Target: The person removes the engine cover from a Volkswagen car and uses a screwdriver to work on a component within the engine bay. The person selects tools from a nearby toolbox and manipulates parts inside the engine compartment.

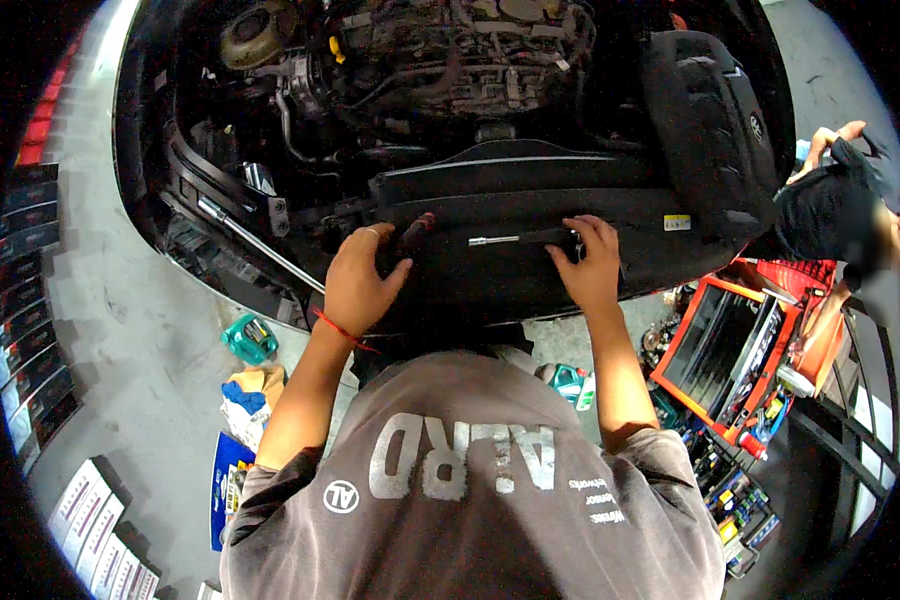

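Observation:
Both my hands are over the black panel (450,207) at the front of an engine bay. My left hand (360,280) has its thumb and fingers apart, beside a dark tool with a reddish handle (417,232). A long shiny metal bar (260,244) slants down from the left and disappears near my left wrist. My right hand (592,262) has thumb and fingers around the dark handle end of a socket driver (493,240). Its bright metal shaft points left, toward my left hand. My palm hides part of the handle.
The engine (460,75) lies beyond the panel, with a black cover (710,120) at the right. A co-worker (835,205) is at far right, near a red tool cart (725,345). Green jugs (250,340) and white boxes (90,510) stand on the floor.

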Demonstrator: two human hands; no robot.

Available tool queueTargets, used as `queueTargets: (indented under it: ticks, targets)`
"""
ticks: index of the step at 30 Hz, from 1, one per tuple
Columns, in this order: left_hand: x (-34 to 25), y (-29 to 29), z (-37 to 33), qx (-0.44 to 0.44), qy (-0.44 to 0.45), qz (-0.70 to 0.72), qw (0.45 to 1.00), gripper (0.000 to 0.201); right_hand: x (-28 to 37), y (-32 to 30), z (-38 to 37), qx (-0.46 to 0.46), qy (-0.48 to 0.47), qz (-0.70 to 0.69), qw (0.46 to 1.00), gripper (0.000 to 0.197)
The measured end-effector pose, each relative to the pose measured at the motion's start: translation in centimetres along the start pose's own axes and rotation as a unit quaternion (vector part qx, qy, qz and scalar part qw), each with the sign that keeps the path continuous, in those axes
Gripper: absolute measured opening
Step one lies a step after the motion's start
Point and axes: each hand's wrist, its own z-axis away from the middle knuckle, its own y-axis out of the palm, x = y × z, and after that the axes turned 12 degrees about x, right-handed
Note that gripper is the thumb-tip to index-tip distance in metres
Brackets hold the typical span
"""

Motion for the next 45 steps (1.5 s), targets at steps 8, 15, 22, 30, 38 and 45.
queueTargets:
  ticks: [8,15,22,30,38,45]
  targets:
    - [-0.5,-0.1,0.0,-0.035,-0.031,0.029,0.999,0.043,0.2,-1.9,-0.7,0.015,0.024,-0.072,0.997,0.042]
    - [1.2,-4.8,-2.4,-0.089,-0.052,0.05,0.993,0.033,1.2,-4.8,-10.4,0.031,-0.061,-0.082,0.994,0.02]
    - [8.0,-12.0,-4.1,-0.224,-0.054,-0.143,0.963,0.034,10.2,-3.6,-33.8,0.095,-0.288,-0.003,0.953,0.019]
    - [15.2,-16.2,-5.6,-0.189,-0.179,-0.181,0.948,0.061,11.2,7.0,-60.5,0.114,-0.417,0.214,0.876,0.037]
    - [17.3,-15.3,-6.5,-0.205,-0.177,-0.183,0.945,0.061,14.2,11.6,-65.1,0.267,-0.403,0.384,0.787,0.053]
    - [16.9,-16.1,-7.1,-0.201,-0.179,-0.181,0.946,0.058,13.9,12.1,-66.3,0.23,-0.443,0.382,0.778,0.063]
